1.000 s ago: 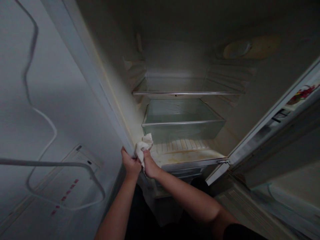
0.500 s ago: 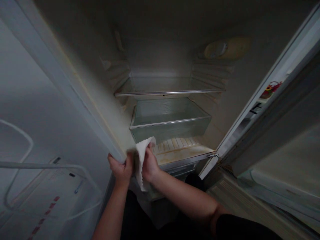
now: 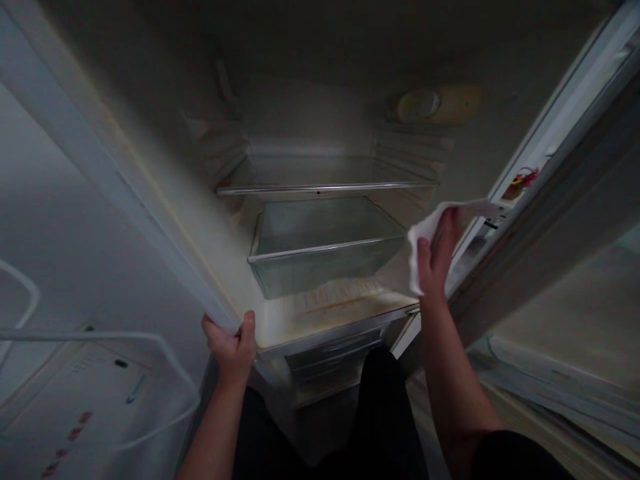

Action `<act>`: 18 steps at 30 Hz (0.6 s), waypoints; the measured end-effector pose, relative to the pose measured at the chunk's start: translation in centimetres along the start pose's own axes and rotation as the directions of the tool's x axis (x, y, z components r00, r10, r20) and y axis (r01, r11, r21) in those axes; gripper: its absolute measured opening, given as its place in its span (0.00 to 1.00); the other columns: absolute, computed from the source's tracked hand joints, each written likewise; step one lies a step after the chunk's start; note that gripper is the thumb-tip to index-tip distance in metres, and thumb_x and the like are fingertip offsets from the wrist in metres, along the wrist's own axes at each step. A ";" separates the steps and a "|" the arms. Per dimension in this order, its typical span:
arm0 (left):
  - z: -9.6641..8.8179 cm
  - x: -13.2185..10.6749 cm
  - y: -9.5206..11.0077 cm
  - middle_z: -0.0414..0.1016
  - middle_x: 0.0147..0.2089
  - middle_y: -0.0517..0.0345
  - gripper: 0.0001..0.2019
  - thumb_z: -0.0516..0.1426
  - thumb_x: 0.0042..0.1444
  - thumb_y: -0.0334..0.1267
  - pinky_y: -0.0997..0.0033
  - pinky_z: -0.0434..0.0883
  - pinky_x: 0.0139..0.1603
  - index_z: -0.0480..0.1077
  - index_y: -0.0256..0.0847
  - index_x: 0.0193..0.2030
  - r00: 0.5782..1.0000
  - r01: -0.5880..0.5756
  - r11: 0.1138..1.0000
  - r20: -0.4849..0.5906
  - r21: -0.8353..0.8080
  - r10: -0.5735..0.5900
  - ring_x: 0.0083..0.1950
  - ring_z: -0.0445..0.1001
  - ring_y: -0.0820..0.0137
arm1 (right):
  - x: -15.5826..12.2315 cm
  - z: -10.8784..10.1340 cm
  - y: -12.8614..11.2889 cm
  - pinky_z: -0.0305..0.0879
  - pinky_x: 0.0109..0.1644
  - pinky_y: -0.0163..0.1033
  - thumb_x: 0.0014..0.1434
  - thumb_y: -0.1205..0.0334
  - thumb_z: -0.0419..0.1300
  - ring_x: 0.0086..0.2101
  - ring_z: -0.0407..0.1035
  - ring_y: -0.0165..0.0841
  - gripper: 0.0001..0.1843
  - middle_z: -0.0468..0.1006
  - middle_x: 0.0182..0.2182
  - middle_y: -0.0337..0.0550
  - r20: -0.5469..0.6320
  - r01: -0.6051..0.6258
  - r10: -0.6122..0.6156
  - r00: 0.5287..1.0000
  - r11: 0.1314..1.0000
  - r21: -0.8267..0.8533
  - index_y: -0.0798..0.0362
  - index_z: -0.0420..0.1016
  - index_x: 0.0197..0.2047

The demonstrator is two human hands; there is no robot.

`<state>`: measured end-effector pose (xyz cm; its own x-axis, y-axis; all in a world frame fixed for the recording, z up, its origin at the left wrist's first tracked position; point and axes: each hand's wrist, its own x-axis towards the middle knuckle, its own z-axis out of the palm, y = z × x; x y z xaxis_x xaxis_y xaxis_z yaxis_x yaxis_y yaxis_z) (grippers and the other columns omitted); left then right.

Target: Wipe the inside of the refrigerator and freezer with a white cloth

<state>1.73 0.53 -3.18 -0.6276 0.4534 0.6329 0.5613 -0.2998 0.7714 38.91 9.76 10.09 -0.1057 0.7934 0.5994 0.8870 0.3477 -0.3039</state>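
Observation:
My left hand (image 3: 233, 347) grips the lower left front edge of an open fridge (image 3: 200, 267), its thumb on the inner side. In my right hand (image 3: 437, 263) is a white cloth (image 3: 417, 230), partly draped over the fingers and hanging toward the fridge floor. That hand is at the right front side of the compartment, beside the door opening; the cloth hides part of the right inner wall. Brownish stains mark the ribbed fridge floor (image 3: 330, 300). Above it sits a clear drawer (image 3: 320, 267), under a glass shelf (image 3: 320, 173).
The open fridge door (image 3: 565, 287) stands at the right. A yellowish lamp cover (image 3: 440, 105) is on the upper right inner wall. On the left, a white cable (image 3: 125, 335) crosses in front of a pale surface. Below the compartment is another drawer (image 3: 335, 360).
My right hand has carried the cloth from beside my left hand across to the right side of the fridge. The left hand keeps its hold on the left edge.

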 end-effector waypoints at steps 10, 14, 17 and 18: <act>-0.2 0.0 -0.2 0.73 0.50 0.46 0.33 0.64 0.51 0.54 0.55 0.73 0.60 0.61 0.39 0.57 0.999 0.003 1.000 0.035 -0.020 -0.003 0.52 0.77 0.59 | -4.4 4.9 6.1 0.33 0.71 0.72 0.67 0.62 0.49 0.71 0.46 0.51 0.30 0.60 0.69 0.61 -0.201 -0.213 0.125 0.972 0.828 -0.518 0.61 0.64 0.69; -0.3 -0.1 -0.2 0.73 0.50 0.46 0.33 0.65 0.51 0.52 0.54 0.73 0.60 0.61 0.38 0.58 0.999 -0.011 1.000 0.030 -0.008 0.011 0.52 0.77 0.58 | -8.7 6.3 6.4 0.32 0.71 0.71 0.69 0.68 0.45 0.71 0.46 0.47 0.29 0.63 0.69 0.58 -0.094 -0.181 0.154 0.984 0.821 -0.541 0.60 0.63 0.71; -0.4 -0.1 0.1 0.73 0.50 0.45 0.32 0.64 0.52 0.52 0.54 0.72 0.61 0.61 0.37 0.58 0.999 -0.009 1.000 0.038 -0.016 0.010 0.53 0.77 0.58 | -10.6 7.6 5.5 0.33 0.73 0.67 0.72 0.64 0.44 0.69 0.51 0.45 0.27 0.64 0.69 0.57 -0.021 -0.165 0.179 0.984 0.847 -0.506 0.59 0.65 0.69; -0.3 -0.1 0.1 0.73 0.50 0.45 0.32 0.64 0.52 0.51 0.54 0.72 0.61 0.61 0.37 0.58 0.999 -0.013 1.000 0.039 -0.019 0.014 0.54 0.76 0.58 | -10.9 8.1 5.0 0.33 0.73 0.67 0.73 0.61 0.44 0.68 0.54 0.46 0.26 0.65 0.68 0.57 0.010 -0.172 0.202 0.979 0.857 -0.486 0.58 0.66 0.69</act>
<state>1.70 0.14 -3.15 -0.5982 0.4814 0.6407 0.5595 -0.3215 0.7640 40.90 6.88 -3.98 0.0716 0.8523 0.5182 0.9967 -0.0813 -0.0039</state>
